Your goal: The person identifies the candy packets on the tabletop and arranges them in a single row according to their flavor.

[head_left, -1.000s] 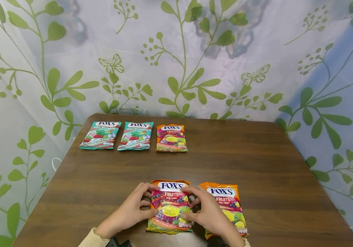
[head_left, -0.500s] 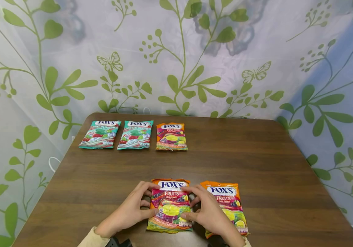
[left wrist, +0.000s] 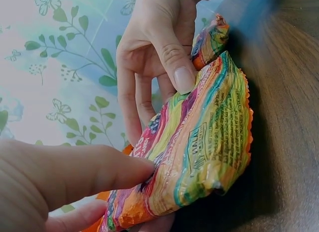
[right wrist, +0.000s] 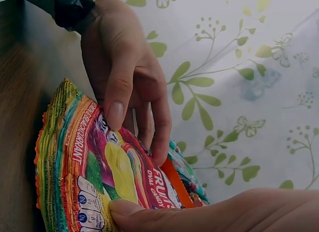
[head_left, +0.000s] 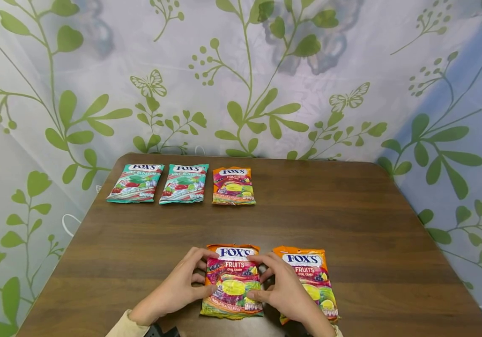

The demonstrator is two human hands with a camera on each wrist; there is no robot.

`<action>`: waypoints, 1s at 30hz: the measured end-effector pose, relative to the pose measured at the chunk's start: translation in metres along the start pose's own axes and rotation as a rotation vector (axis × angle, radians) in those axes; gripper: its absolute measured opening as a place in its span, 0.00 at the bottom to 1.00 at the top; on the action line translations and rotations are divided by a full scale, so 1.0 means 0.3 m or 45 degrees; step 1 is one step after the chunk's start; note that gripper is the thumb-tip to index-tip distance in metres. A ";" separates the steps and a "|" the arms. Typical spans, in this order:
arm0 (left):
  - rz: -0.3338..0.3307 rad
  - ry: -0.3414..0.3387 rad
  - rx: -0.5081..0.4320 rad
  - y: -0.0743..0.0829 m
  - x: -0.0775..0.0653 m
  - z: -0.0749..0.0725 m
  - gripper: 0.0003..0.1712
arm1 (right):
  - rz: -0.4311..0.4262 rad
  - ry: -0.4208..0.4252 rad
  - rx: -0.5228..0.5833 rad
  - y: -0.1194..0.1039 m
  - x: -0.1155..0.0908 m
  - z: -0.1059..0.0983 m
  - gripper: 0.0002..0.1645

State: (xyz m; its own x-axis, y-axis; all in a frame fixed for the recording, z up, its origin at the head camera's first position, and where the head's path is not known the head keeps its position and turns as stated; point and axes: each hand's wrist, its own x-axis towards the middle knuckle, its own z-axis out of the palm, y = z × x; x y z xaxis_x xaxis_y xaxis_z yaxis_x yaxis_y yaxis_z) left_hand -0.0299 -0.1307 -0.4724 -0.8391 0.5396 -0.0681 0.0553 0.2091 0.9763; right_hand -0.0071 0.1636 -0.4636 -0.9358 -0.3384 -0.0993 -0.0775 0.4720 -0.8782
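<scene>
Fox's Fruits bag [head_left: 233, 283] in both hands [head_left: 181, 286], beside a matching bag [head_left: 317, 282]

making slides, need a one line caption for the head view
Left hand and right hand hold a Fox's Fruits bag beside a second bag, three more candy bags lined up beyond.
</scene>
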 end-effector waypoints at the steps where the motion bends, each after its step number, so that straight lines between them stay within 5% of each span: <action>1: -0.001 -0.001 0.001 0.002 0.000 0.000 0.33 | 0.001 0.000 0.001 0.000 -0.001 0.000 0.42; 17: 0.038 0.008 0.064 0.023 0.016 0.003 0.34 | 0.010 0.012 0.057 -0.012 -0.010 -0.013 0.43; 30: 0.058 0.007 0.257 0.079 0.073 -0.010 0.35 | -0.007 0.094 0.036 -0.034 0.001 -0.059 0.40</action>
State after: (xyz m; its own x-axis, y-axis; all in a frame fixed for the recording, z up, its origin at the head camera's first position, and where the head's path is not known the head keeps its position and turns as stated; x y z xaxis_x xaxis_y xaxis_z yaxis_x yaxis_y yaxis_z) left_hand -0.0486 -0.1162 -0.4500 -0.8360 0.5482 -0.0229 0.2002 0.3436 0.9175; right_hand -0.0128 0.1731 -0.4463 -0.9583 -0.2791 -0.0605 -0.0738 0.4467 -0.8916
